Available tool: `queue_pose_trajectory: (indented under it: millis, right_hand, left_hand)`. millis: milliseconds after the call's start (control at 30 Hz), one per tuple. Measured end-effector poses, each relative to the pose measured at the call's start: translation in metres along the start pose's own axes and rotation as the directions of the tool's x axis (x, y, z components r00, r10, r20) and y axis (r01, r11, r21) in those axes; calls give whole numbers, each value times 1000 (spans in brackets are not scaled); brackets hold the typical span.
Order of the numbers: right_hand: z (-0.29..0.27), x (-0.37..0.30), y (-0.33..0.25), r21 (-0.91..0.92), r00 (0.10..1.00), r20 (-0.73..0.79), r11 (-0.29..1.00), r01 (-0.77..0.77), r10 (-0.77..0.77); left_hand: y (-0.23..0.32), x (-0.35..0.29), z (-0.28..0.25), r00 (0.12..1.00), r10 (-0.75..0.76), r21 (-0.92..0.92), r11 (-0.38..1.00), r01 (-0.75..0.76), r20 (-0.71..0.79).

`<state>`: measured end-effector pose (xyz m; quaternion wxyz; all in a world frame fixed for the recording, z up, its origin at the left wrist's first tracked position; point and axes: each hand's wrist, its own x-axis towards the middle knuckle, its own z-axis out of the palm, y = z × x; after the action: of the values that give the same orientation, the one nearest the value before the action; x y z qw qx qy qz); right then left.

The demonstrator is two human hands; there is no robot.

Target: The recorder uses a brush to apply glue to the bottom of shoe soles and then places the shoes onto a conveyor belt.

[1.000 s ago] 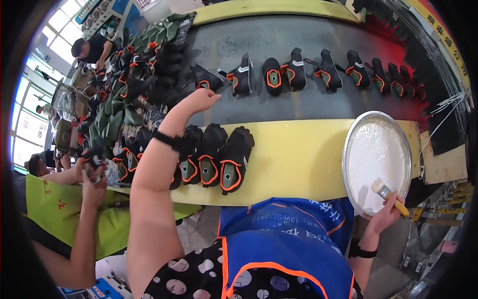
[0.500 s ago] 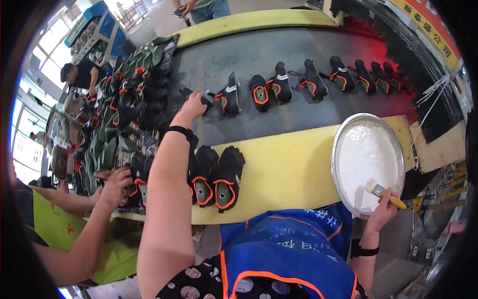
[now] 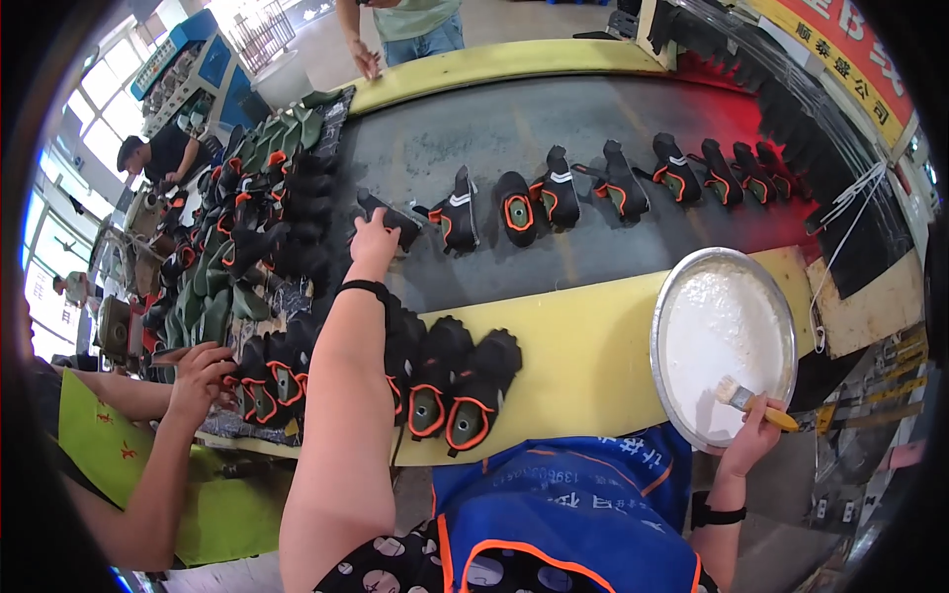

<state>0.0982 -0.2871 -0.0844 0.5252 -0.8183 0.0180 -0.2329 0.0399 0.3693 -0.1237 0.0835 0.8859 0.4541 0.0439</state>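
Note:
My left hand (image 3: 374, 243) reaches across to the grey belt, its fingers closed around a black shoe upper (image 3: 388, 215). Part of that shoe is hidden under the hand. My right hand (image 3: 755, 433) grips a paintbrush (image 3: 753, 402) by its yellow handle. The pale bristles dip into a thick white liquid (image 3: 727, 326) in a round metal basin (image 3: 656, 348). Between my arms, black shoes with orange trim (image 3: 478, 390) stand on the yellow ledge (image 3: 568, 366), green showing in their openings. My left forearm hides some of them.
Black shoes (image 3: 557, 188) line the grey belt (image 3: 514, 109) toward red light at the right. To the left, dark shoes and green shoe-shaped pieces (image 3: 211, 282) are heaped up. A co-worker's hand (image 3: 203, 374) works close to my left arm. Another person (image 3: 420, 30) stands beyond the belt.
My left hand has drawn slightly back and left, still at the shoe. My right hand keeps the brush in the basin. The co-worker's hand on the left has shifted left, away from my arm.

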Motion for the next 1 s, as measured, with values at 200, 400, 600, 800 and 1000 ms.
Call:
queue_pose_trajectory:
  millis: [200, 400, 600, 800, 1000]
  right_hand:
    - [0, 0, 4, 68, 1000, -3, 998, 4, -4]
    - [1, -1, -1, 74, 1000, -8, 997, -22, 22]
    - [-1, 0, 1, 80, 1000, -1, 997, -18, 18]
    - [-5, 3, 8, 76, 1000, 23, 997, -13, 11]
    - [-7, 3, 9, 90, 1000, 24, 996, -13, 11]
  left_hand:
    - [16, 20, 34, 987, 66, -93, 994, -53, 144]
    - [5, 39, 40, 988, -18, -129, 991, 38, 156]
    - [14, 26, 33, 989, -148, -125, 981, 151, 27]
    - [-5, 25, 43, 970, -237, -84, 967, 240, 48]
    - [25, 27, 0, 930, -18, 255, 963, -82, 366]
